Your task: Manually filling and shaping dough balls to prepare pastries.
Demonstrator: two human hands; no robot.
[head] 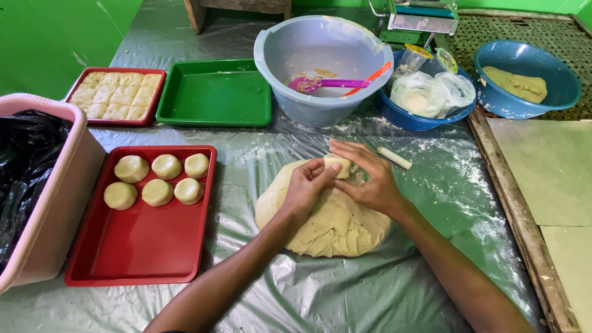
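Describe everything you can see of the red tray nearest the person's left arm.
The red tray is a shallow rectangular one with a raised rim and rounded corners; it looks like smooth plastic. It lies flat on the plastic-covered table, left of the dough mass and beside a pink bin. Six round, flattened dough balls sit in two rows of three at its far end; the near part is bare. Neither hand touches it.
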